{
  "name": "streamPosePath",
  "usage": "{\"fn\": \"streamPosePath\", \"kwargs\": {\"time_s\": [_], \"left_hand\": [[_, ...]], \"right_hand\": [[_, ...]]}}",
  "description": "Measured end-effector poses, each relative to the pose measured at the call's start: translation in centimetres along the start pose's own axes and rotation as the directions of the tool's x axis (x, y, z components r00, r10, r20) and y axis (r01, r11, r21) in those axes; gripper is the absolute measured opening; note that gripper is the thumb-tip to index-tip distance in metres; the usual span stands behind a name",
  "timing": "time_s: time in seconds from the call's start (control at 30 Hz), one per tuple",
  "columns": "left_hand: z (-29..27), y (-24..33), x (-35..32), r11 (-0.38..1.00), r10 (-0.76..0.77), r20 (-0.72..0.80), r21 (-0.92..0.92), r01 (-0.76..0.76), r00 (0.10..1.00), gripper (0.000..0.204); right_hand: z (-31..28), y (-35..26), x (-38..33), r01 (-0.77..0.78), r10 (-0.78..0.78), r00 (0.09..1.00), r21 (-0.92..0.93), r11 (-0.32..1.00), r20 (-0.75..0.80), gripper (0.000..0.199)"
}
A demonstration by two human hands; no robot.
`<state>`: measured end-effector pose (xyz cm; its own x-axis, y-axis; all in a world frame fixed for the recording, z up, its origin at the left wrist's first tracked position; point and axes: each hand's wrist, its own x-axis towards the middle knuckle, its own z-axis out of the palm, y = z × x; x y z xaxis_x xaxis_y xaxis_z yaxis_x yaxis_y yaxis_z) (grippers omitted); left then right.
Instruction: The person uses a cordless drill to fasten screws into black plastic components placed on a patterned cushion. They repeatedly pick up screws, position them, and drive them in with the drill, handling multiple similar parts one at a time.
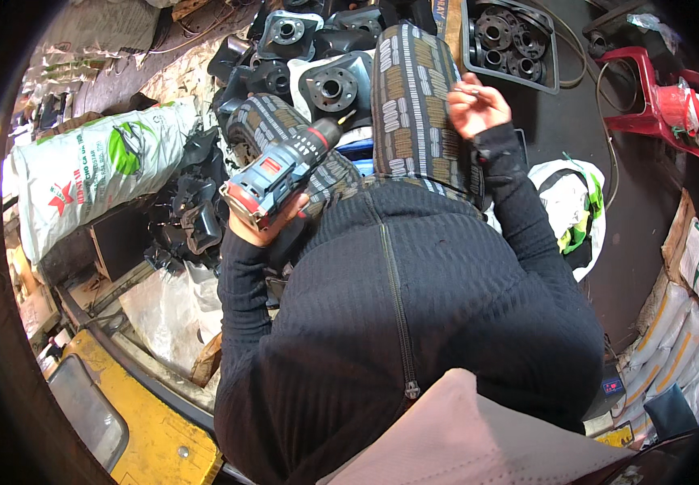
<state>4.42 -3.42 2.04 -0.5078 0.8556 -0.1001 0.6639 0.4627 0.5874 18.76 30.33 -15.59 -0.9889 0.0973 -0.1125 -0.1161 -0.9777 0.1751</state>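
Drill [272, 179]: blue-grey casing, red trim, black chuck; held above the left thigh, long axis diagonal, bit directed forward-right toward a dark, round, holed flange [331, 87]. Left hand [260, 232] wrapped round its handle. Right hand [483, 109] raised beside woven-patterned trousers [414, 113], fingers curled; cannot tell whether anything is pinched.

Seen from the view's centre, the smooth dark grey floor [628, 250] carries an open grey rectangular plastic crate [554, 69] at one o'clock, a red plastic chair [644, 123] at two, a crumpled white-and-green plastic sack [588, 178] toward three, and stacked pale plastic sacks [673, 335] near four.
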Motion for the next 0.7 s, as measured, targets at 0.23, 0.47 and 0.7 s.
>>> {"fn": "streamPosePath", "kwargs": {"time_s": [0.23, 0.47, 0.7], "left_hand": [[-2.2, 1.6, 0.9, 0.931, 0.348, -0.116, 0.159, -0.328, 0.93, 0.033], [-1.0, -1.3, -0.3, 0.972, 0.19, -0.149, 0.168, -0.165, 0.97, 0.038], [-1.0, -2.8, -0.7, 0.963, 0.227, -0.157, 0.184, -0.197, 0.961, 0.04]], "right_hand": [[4.4, 10.6, 6.4, -0.197, 0.203, 0.979, 0.142, 0.97, -0.026, 0.016], [3.7, 12.2, 7.9, -0.235, 0.235, 0.972, 0.008, 0.972, -0.008, 0.019], [3.8, 13.8, 8.2, -0.228, 0.221, 0.973, -0.188, 0.955, -0.06, 0.038]]}}
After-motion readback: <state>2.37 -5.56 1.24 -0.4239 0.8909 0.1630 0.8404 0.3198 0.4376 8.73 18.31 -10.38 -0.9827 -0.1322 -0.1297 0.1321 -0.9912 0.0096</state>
